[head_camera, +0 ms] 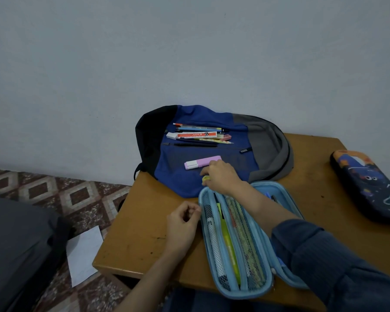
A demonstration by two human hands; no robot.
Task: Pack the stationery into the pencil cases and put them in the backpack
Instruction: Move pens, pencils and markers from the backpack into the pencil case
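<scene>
Gripping a small yellow item (pixel 205 178), the right hand (pixel 221 176) rests on the backpack (pixel 178 176), twelve o'clock of the open pencil case (pixel 245 294); the left hand (pixel 181 224) curls at its ten o'clock rim, grip unclear.

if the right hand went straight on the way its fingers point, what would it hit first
Most likely the pink highlighter lying on the backpack. The right hand, gripping a small yellow item, points toward it, though depth is unclear.
</scene>
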